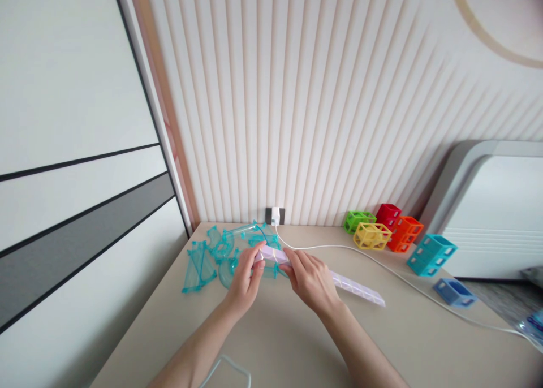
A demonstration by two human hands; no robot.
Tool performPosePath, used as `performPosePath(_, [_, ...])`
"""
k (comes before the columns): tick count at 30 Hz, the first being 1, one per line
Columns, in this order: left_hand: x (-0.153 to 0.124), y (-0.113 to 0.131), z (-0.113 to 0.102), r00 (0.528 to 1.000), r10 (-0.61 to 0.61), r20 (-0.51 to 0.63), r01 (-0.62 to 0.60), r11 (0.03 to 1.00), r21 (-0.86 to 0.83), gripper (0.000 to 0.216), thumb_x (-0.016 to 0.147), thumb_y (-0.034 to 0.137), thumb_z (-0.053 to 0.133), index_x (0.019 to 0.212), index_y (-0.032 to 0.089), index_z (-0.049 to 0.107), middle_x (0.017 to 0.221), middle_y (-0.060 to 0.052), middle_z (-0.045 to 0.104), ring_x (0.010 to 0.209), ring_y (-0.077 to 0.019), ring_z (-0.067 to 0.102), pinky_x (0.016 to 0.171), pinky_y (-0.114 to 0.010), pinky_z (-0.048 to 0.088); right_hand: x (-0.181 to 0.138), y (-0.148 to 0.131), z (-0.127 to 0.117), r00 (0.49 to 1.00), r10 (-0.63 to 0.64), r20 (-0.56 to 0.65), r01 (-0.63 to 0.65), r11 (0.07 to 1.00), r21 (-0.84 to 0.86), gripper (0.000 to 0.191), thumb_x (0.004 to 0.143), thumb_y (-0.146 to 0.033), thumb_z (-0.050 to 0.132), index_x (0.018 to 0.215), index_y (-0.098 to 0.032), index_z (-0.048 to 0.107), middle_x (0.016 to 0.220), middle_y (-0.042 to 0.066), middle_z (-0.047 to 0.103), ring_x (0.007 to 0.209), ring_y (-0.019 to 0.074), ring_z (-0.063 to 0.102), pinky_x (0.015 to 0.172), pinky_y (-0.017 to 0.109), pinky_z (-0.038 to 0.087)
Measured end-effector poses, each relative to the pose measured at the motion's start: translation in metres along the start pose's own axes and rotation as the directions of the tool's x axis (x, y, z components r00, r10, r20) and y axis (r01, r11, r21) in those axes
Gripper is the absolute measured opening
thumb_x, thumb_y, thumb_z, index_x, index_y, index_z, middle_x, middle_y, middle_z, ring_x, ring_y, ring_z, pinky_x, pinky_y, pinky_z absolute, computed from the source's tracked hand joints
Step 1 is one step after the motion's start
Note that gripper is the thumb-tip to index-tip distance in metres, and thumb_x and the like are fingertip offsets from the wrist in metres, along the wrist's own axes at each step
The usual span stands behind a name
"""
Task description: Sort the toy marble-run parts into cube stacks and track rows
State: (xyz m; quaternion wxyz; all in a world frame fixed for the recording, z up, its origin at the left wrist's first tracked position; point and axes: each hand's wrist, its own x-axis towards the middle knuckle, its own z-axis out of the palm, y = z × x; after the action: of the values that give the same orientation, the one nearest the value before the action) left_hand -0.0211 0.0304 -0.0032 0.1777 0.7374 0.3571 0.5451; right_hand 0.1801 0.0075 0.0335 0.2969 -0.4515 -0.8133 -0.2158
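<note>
A long lilac snake puzzle [358, 289], marked with pale diagonal lines between its segments, is held in both hands above the table. My left hand [247, 272] pinches its left end between thumb and fingers. Further along, my right hand [311, 276] is closed around the strip from above and hides part of it. The rest sticks out straight to the right, past my right hand. Behind and left of my hands lie several translucent teal plastic pieces [199, 268], some partly covered by my left hand and the puzzle.
Coloured hollow blocks stand at the back right: green [355, 221], yellow [372, 236], red [388, 214], orange [405, 233], teal [431, 255] and blue [455, 293]. A white cable [384, 258] runs from a wall charger [275, 215] across the table. A pale cord [227, 360] lies near the front.
</note>
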Motion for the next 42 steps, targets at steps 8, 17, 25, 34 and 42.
performPosePath(8, [0.003,0.000,0.001,0.969,0.233,-0.075,-0.203,0.936,0.288,0.036,0.100,0.024,0.046,0.136,0.023,0.048,0.112,-0.009,0.067,0.103,-0.0218,0.062,0.090,-0.037,0.050,0.000,-0.002,0.002,0.999,-0.002,0.036,0.002,1.000,0.009,0.035,0.106,-0.040,0.037,0.106,-0.015,0.063,0.073,0.003,0.067,0.058,0.0167,0.062,0.054,0.030,0.037])
performPosePath(17, [-0.002,0.004,0.008,0.977,0.174,-0.121,-0.150,0.971,0.187,0.031,0.096,0.032,0.057,0.124,0.022,0.050,0.112,-0.010,0.069,0.104,-0.0230,0.065,0.089,-0.037,0.052,0.003,0.000,0.001,0.994,-0.100,-0.034,0.101,0.995,0.025,0.032,0.103,-0.034,0.047,0.127,-0.017,0.059,0.096,0.009,0.070,0.083,0.0196,0.064,0.072,0.033,0.042])
performPosePath(25, [0.002,0.014,0.003,0.991,0.119,-0.065,-0.104,0.974,0.204,0.021,0.095,0.040,0.057,0.107,0.023,0.058,0.097,-0.005,0.070,0.092,-0.0218,0.065,0.081,-0.035,0.050,0.003,0.005,-0.003,0.990,-0.140,-0.016,0.141,0.987,0.073,0.032,0.103,-0.030,0.046,0.128,-0.014,0.059,0.094,0.010,0.071,0.082,0.0200,0.063,0.073,0.036,0.041])
performPosePath(34, [0.004,0.004,-0.002,0.921,0.390,0.015,-0.359,0.833,0.421,0.023,0.094,0.013,0.057,0.115,0.022,0.055,0.104,-0.006,0.074,0.107,-0.0230,0.067,0.097,-0.042,0.041,0.003,-0.006,-0.001,0.995,-0.101,0.009,0.101,0.995,0.023,0.035,0.105,-0.037,0.041,0.116,-0.012,0.062,0.078,0.006,0.069,0.066,0.0181,0.063,0.063,0.032,0.041])
performPosePath(42, [0.004,-0.001,-0.002,0.903,0.427,-0.040,-0.344,0.776,0.530,0.029,0.090,0.004,0.056,0.114,0.022,0.055,0.107,-0.006,0.072,0.108,-0.0221,0.066,0.104,-0.046,0.040,0.004,-0.009,0.000,1.000,-0.019,0.006,0.019,0.998,0.053,0.033,0.103,-0.038,0.046,0.123,-0.015,0.059,0.090,0.008,0.072,0.079,0.0185,0.067,0.072,0.030,0.041])
